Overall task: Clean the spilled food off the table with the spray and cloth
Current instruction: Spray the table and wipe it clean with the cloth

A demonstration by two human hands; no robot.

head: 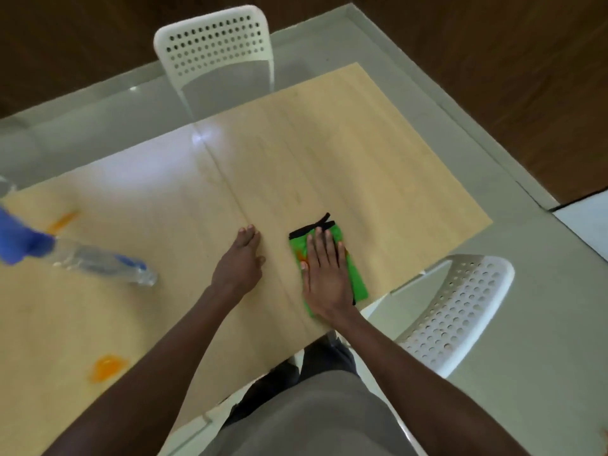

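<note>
Here the right hand [324, 274] lies flat on the green cloth [357, 274], fingers straight and slightly spread, palm pressing the folded fabric against the wooden table [362, 153] near its right edge. It is spread out, not clenched, and nothing is pinched. An orange stain [301, 255] shows on the cloth just left of the index finger, and a black trim [312, 227] runs along the cloth's far end, past the fingertips. The left hand [240, 261] rests on the bare tabletop just beside the cloth but apart from it, fingers extended and close together, holding nothing.

The spray bottle [98, 260] lies on its side well to the left, its clear body pointing toward the hands and its blue head [19, 241] blurred and partly cut off by the frame edge. Two orange spills sit on the table: a streak [62, 222] just beyond the bottle and a larger blob [107, 366] nearer the person.

Much of the cloth is hidden under the palm, so its full outline is hard to judge. A white perforated chair [214, 37] stands at the far side, another white chair [460, 311] at the right, its seat hidden by the forearm and table corner.
</note>
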